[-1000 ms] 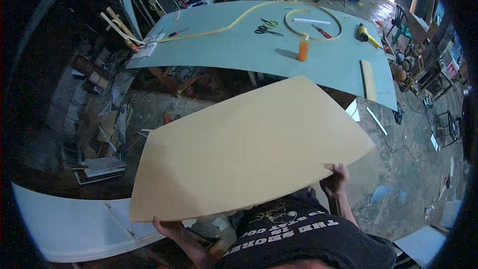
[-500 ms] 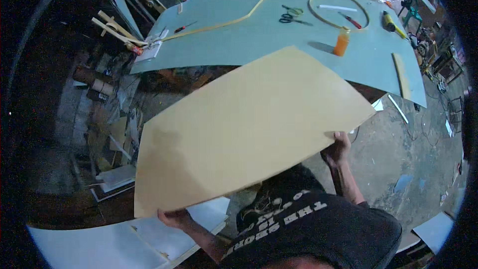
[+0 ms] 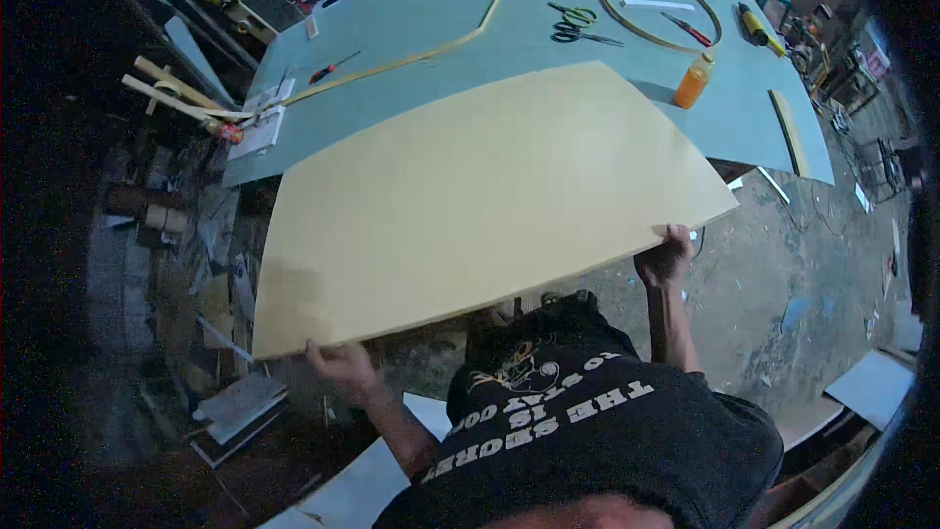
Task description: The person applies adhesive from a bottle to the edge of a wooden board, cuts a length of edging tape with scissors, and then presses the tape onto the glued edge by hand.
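Note:
A large, cream-coloured flat board (image 3: 490, 196) is held out in front of me, its far part reaching over the near edge of the blue-green worktable (image 3: 392, 20). My left hand (image 3: 345, 368) grips its near edge close to the left corner, thumb on top. Near the right corner, my right hand (image 3: 666, 257) grips the same edge, with the thumb on the upper face and the other fingers underneath, mostly hidden. Whether the board's far edge touches the tabletop, I cannot tell.
On the tabletop are two pairs of scissors (image 3: 578, 34), an orange bottle (image 3: 693, 81), a red-handled tool (image 3: 687, 29), a screwdriver (image 3: 333, 67), a long bent strip (image 3: 431, 51) and a yellow-black tool (image 3: 757, 29). White panels (image 3: 362, 485) lie low at the left. Scraps litter the floor.
The board has swung forward and leftward, from over the white panels to partly over the worktable. Both hands have moved away from me with it, keeping their grip.

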A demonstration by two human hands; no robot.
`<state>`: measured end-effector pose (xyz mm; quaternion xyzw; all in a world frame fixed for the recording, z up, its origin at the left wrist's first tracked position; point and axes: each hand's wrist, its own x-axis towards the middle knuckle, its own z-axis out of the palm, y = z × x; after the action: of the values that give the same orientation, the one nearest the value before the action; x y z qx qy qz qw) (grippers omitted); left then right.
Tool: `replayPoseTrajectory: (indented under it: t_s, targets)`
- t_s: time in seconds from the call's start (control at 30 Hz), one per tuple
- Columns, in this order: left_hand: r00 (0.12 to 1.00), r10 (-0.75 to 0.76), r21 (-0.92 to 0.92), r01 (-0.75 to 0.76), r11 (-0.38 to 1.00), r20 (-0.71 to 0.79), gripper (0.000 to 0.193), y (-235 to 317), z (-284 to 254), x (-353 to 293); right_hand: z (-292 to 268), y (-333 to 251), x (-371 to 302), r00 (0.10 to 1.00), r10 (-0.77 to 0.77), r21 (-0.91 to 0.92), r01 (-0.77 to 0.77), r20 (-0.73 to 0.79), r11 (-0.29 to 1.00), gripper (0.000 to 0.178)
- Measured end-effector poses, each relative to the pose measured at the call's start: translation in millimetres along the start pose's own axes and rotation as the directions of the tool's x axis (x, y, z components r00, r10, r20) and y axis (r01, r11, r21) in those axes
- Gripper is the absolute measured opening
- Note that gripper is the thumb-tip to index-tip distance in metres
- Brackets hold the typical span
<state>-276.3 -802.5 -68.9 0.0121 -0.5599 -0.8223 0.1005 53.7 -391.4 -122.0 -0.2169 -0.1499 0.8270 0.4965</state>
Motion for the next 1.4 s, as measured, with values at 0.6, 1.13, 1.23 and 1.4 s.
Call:
replayPoseTrajectory:
  t_s: [0.6,1.13,1.23,1.4]
  targets:
    - [0.658,-0.416,-0.461,0.744,0.483,0.627,0.042,-167.5,4.4,176.4,-68.2,143.6,18.8,0.982,-0.134,-0.013,0.134,-0.132,0.991,0.095]
    - [0.558,-0.706,-0.33,0.829,0.451,0.435,0.081,-215.8,-23.8,168.9,-143.2,231.6,-75.6,0.923,0.167,0.132,-0.129,-0.346,0.983,0.114]
    - [0.477,-0.685,-0.149,0.863,0.482,0.55,0.09,-206.4,-26.0,161.8,-105.2,225.0,-77.0,0.95,0.24,-0.056,-0.255,-0.2,0.965,0.103]
    - [0.522,-0.764,-0.263,0.852,0.453,0.379,0.086,-197.4,9.5,132.7,-74.4,224.0,-49.8,0.967,0.249,0.225,-0.257,0.061,0.94,0.117]
